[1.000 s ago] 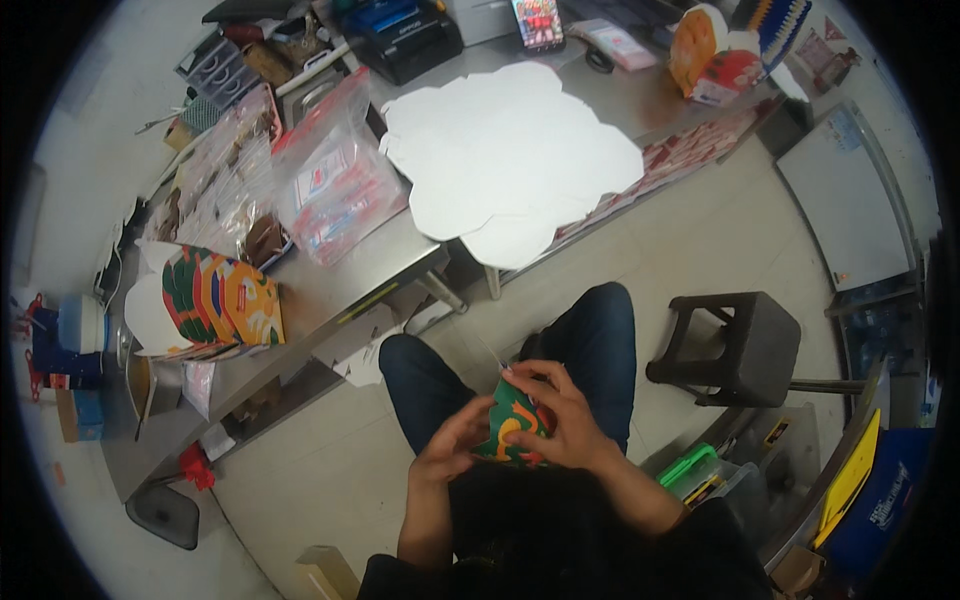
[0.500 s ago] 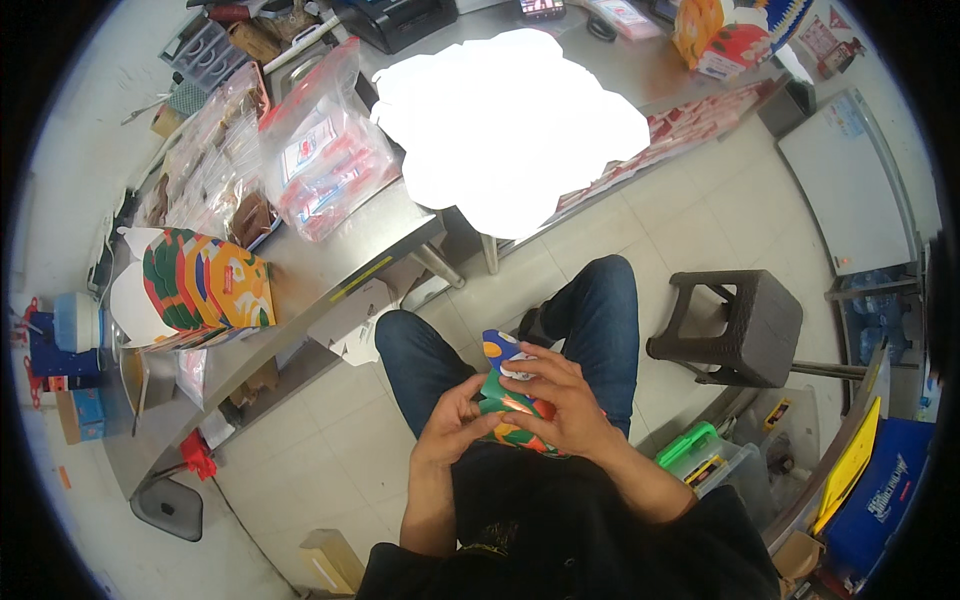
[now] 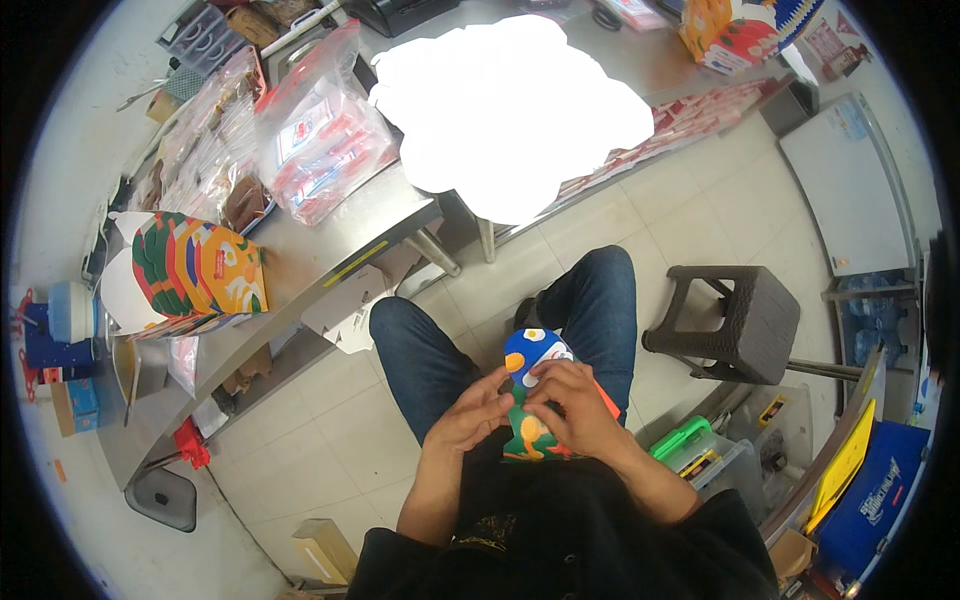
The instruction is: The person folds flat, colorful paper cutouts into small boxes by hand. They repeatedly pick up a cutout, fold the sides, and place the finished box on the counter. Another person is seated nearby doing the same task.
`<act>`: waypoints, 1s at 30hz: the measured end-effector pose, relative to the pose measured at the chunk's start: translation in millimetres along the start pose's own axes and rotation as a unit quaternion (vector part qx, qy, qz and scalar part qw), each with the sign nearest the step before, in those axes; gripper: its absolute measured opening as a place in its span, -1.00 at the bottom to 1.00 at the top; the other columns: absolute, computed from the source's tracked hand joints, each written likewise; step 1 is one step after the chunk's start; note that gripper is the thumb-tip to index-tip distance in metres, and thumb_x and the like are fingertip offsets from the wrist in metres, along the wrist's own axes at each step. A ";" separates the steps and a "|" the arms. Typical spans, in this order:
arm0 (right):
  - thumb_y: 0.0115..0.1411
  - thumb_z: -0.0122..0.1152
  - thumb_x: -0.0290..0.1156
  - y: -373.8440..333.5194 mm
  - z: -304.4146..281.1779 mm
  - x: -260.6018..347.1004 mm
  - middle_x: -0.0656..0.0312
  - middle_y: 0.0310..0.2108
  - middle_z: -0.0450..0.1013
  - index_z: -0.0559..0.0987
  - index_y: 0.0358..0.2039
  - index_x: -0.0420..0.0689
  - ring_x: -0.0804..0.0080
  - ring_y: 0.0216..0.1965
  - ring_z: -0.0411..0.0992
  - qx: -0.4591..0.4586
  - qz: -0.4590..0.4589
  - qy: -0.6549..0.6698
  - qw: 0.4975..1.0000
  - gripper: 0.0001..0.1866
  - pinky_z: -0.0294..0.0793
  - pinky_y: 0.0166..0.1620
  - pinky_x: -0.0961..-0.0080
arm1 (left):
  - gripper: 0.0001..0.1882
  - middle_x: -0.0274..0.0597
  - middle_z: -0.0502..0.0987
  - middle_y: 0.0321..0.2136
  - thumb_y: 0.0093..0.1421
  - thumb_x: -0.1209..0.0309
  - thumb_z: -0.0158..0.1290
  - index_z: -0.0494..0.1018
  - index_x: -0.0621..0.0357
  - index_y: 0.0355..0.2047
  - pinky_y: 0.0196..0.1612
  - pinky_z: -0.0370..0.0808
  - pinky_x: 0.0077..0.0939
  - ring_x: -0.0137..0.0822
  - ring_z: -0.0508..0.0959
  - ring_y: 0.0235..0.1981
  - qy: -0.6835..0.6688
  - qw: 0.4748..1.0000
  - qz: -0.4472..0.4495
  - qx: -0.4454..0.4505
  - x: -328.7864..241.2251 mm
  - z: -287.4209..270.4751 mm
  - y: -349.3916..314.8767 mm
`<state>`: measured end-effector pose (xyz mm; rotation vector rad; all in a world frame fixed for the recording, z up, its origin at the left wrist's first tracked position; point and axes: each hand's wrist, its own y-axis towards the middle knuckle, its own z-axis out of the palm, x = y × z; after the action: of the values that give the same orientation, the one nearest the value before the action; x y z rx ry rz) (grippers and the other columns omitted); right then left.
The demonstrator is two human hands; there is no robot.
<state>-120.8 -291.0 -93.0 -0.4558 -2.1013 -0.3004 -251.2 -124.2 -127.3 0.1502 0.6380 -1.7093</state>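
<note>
A colourful paperboard carton (image 3: 532,432), printed in green, blue and orange, is held over my lap, with a rounded blue flap (image 3: 528,350) standing up at its far end. My right hand (image 3: 575,405) grips its right side, fingers curled over the board and partly hiding it. On the other side my left hand (image 3: 472,412) has its fingers stretched out, their tips at the carton's left edge. A nested stack of similar printed cartons (image 3: 205,270) stands on the metal table (image 3: 372,215) at the left.
Clear plastic bags of packets (image 3: 325,150) lie on the table beside wrapped brown goods (image 3: 215,165). More printed cartons (image 3: 735,40) stand at the far right. A dark plastic stool (image 3: 735,320) is right of my knees, near a clear bin with a green handle (image 3: 690,445). A white patch covers the table's middle.
My left hand has loosened, its fingers straightening at the carton's edge. The right hand's fingers have curled in, and more of the blue flap shows. The view has shifted slightly.
</note>
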 end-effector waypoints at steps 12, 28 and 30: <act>0.08 0.35 -0.31 -7.7 -5.9 4.1 0.26 -0.21 0.46 0.64 -0.29 -0.03 0.29 -0.03 0.41 -0.002 -0.013 0.018 1.000 -0.82 0.21 0.03 0.25 | -0.09 -0.01 0.45 0.05 0.16 -0.10 0.16 0.10 0.31 0.26 0.15 0.36 -0.27 -0.16 0.44 0.11 -0.240 0.947 -0.006 0.214 49.5 -59.6 10.5; 0.00 0.44 -0.59 25.1 -8.3 8.2 0.18 -0.39 0.47 0.64 -0.39 -0.24 0.39 -0.26 0.43 -0.284 0.006 0.233 0.930 -0.85 0.42 -0.15 0.48 | -0.63 -0.20 0.64 -0.27 -0.04 0.64 0.35 0.56 0.28 -0.18 -0.17 0.60 -0.51 -0.42 0.63 -0.27 0.191 0.964 0.159 -0.095 -14.2 33.2 10.5; 0.02 0.44 -0.54 20.4 -10.1 9.1 0.18 -0.36 0.46 0.64 -0.37 -0.24 0.40 -0.25 0.43 -0.229 0.035 0.235 0.944 -0.85 0.42 -0.15 0.51 | -0.65 -0.18 0.64 -0.29 -0.03 0.64 0.34 0.57 0.28 -0.19 -0.21 0.60 -0.54 -0.43 0.63 -0.31 0.169 0.965 0.158 -0.125 -9.2 30.1 7.2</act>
<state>-108.9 -274.7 -79.1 -0.6559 -1.5366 -0.7843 -235.0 -131.7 -100.4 0.3513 1.0192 -1.2918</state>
